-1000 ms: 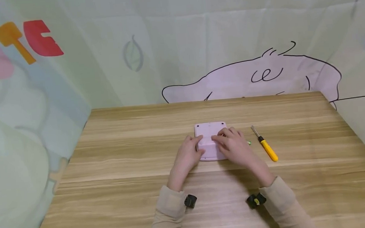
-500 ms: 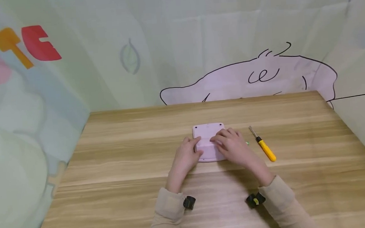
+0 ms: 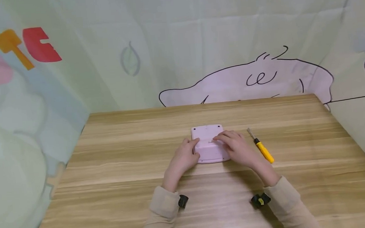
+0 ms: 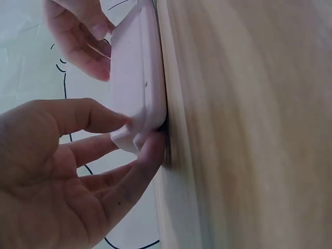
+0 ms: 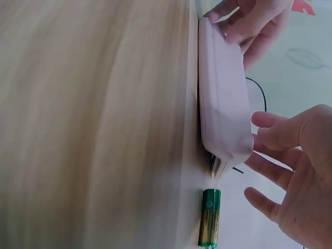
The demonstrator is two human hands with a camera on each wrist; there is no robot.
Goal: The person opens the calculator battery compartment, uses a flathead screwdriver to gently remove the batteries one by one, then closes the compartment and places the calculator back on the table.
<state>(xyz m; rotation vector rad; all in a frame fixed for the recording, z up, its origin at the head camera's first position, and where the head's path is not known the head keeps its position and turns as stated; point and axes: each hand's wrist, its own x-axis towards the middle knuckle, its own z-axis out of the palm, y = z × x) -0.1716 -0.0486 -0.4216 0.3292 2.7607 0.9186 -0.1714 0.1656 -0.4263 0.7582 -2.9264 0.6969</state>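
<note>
A pink device, shaped like a desk calculator (image 3: 212,153), lies back side up on the wooden table, with dark dots at its far corners. My left hand (image 3: 185,155) grips its left edge, thumb on the back and a finger low at the side in the left wrist view. The right hand (image 3: 236,147) reaches over the right part, its index and thumb tips at the raised step across the back. A small pale slot (image 3: 210,142) shows beside those fingertips. In the right wrist view, a green and gold battery (image 5: 210,218) lies beside the device; my right hand hides it in the head view.
A screwdriver (image 3: 264,151) with a yellow handle lies to the right of the right hand, its tip pointing away. The wooden table (image 3: 124,145) ends at a printed cloth backdrop (image 3: 178,51) behind and at the left.
My right fingertips have shifted slightly to the right on the back, uncovering the small pale slot. The left hand keeps its hold on the edge. The head view has shifted slightly.
</note>
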